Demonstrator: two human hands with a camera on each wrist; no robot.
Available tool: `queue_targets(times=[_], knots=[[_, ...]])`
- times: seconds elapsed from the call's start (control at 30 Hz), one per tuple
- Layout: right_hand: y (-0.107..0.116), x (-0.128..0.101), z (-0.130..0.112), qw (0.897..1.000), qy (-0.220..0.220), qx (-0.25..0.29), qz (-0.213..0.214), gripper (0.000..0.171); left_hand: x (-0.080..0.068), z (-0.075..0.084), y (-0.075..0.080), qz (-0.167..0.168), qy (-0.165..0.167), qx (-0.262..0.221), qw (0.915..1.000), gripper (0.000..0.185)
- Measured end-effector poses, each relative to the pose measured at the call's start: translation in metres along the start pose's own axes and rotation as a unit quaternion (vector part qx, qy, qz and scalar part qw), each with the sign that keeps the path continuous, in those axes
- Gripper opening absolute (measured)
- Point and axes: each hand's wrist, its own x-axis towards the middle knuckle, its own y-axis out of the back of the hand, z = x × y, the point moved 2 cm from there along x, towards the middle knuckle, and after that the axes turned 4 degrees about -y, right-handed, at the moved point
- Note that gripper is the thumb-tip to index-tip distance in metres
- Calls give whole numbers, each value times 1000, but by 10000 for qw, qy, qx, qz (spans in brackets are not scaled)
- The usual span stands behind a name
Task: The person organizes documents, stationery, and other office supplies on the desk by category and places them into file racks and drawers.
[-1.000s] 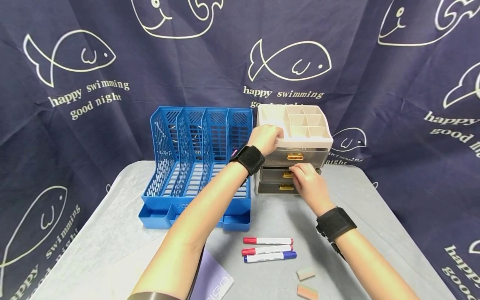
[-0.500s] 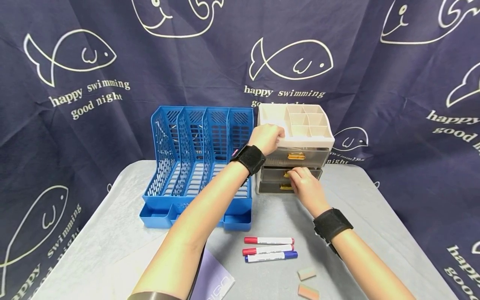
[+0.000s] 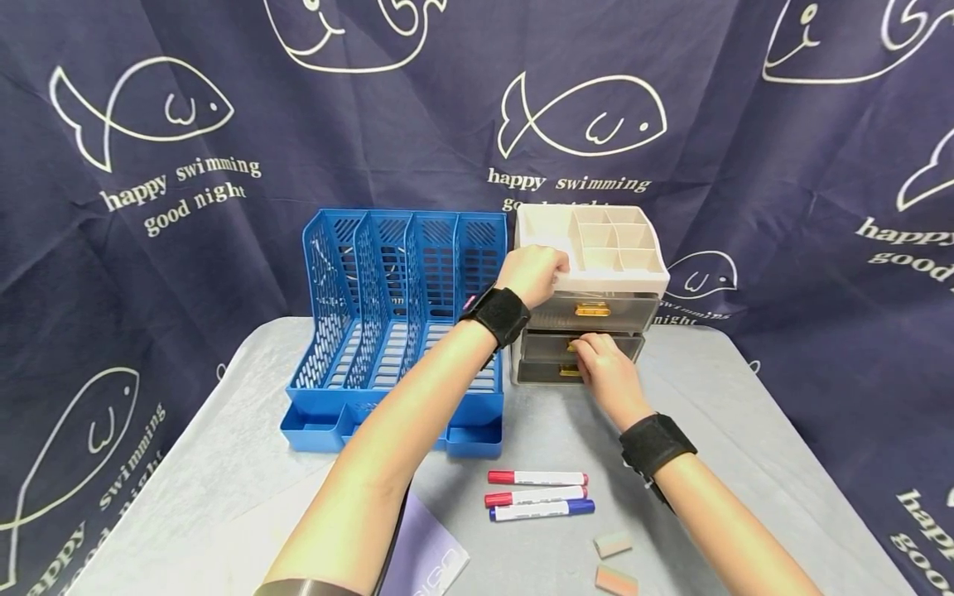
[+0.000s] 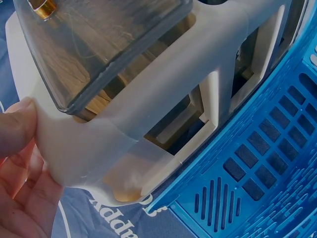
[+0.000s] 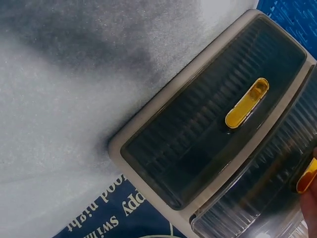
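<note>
A white desktop drawer organizer (image 3: 611, 284) with smoky see-through drawers stands at the back. My left hand (image 3: 532, 276) grips the front of its top section; in the left wrist view the thumb (image 4: 17, 126) presses on the white shell. Below, my right hand (image 3: 609, 374) pinches the gold handle (image 5: 308, 179) of the middle drawer (image 5: 247, 198), largely covering it in the head view. The top drawer (image 3: 547, 314) juts out from the shell in the left wrist view. The bottom drawer (image 5: 198, 119) sits flush in its frame.
A blue file rack (image 3: 402, 406) stands left of the organizer. Two red-capped markers (image 3: 547, 478) and a blue-capped marker (image 3: 532, 511) lie on the grey table (image 3: 715, 463). Two small erasers (image 3: 615, 579) are nearer. A purple booklet (image 3: 428, 546) lies partly under the left forearm.
My right hand has shifted slightly left, and its fingers now cover more of the middle drawer's handle. My left hand keeps its hold. The whole head view has drifted slightly.
</note>
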Motion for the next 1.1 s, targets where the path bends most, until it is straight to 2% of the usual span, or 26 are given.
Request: queue_targets(times=[0.43, 1.1], knots=[[-4, -1, 4, 9996, 188, -160, 99, 26, 2, 0, -1, 28, -30, -1, 10000, 23], [-9, 2, 3, 9994, 177, -233, 193, 21, 2, -1, -1, 35, -6, 11, 10000, 22]])
